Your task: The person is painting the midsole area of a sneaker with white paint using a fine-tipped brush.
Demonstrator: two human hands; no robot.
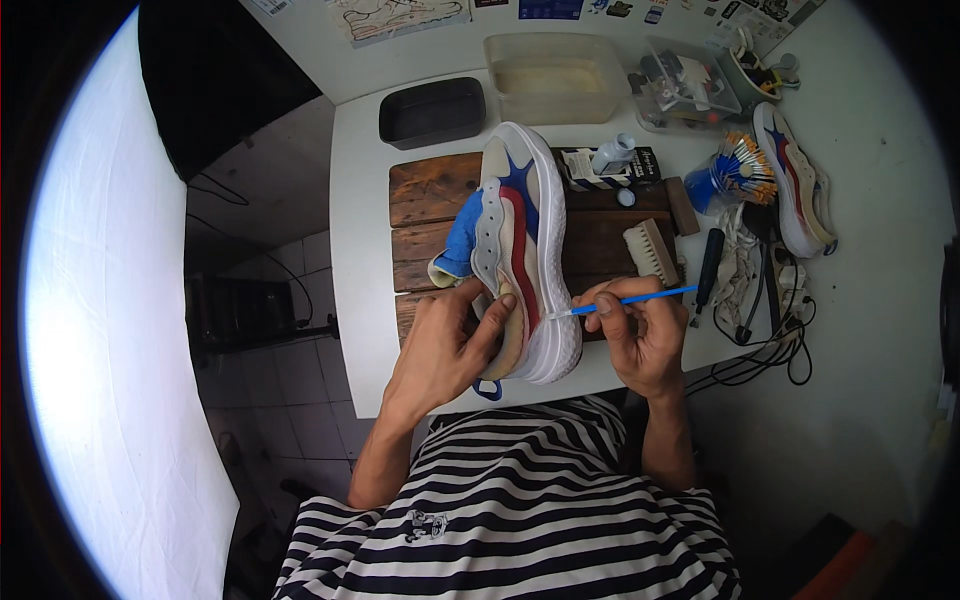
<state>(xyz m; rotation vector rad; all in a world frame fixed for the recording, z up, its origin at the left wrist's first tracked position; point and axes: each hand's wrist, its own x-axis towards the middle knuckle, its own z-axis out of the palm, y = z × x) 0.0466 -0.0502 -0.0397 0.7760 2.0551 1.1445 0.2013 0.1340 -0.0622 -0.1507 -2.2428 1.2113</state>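
The left hand (440, 345) has a narrow grip on the nearer shoe (553, 215), thumb pressed against the collar and the other fingers bent and partly hidden by the upper. The right hand (645, 340) holds one slim blue paintbrush (655, 295) in a pinched grip between thumb and fingers, its pale tip at the line where the upper meets the thick white sole; it appears to touch there. Counted, there are two shoes: the held one, tipped with its sole toward the right and toe pointing away, over a wooden board (430, 185), and a second shoe (788, 180) at the right of the white surface (365, 240). On or near the board are one small bottle (613, 154), one round cap (626, 197), one black-and-white box (640, 172), one pale-bristled brush (650, 250) and one wooden block (682, 206). Behind stand three containers: a black tray (430, 114), a cloudy tub (552, 105) and a filled clear box (665, 123). One cup (706, 192) carries paintbrushes too crowded to count.
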